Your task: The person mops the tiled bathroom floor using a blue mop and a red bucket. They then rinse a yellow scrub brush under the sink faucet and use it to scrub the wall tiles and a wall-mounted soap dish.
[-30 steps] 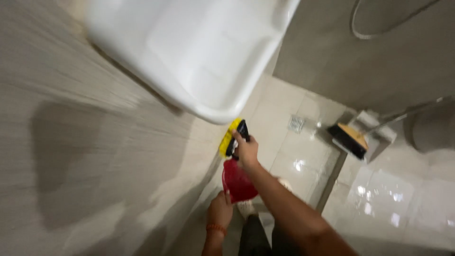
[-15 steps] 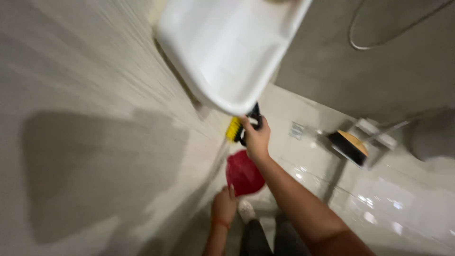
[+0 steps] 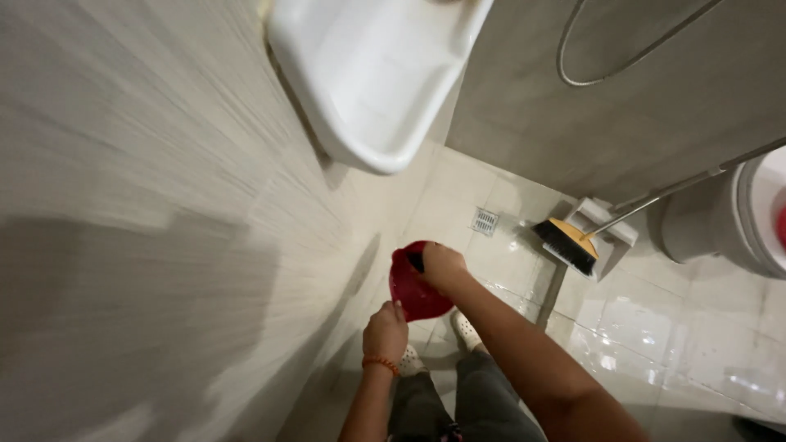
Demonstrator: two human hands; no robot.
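Both hands grip the red bowl (image 3: 416,291): left (image 3: 386,333) below, right (image 3: 442,267) over its rim.

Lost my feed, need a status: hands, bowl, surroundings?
Left hand grips red bowl rim. Right hand in bowl, closed on dark handle. Sink above; broom aside.

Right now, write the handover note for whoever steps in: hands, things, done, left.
Left hand: holds the red bowl by its lower rim, below the white basin.
Right hand: inside the bowl, closed on a dark handle; the rest of the tool is hidden.
Broom: leaning by the floor drain, floor wet.
Done: tool is at the bowl.
Left: basin's state cannot be judged.
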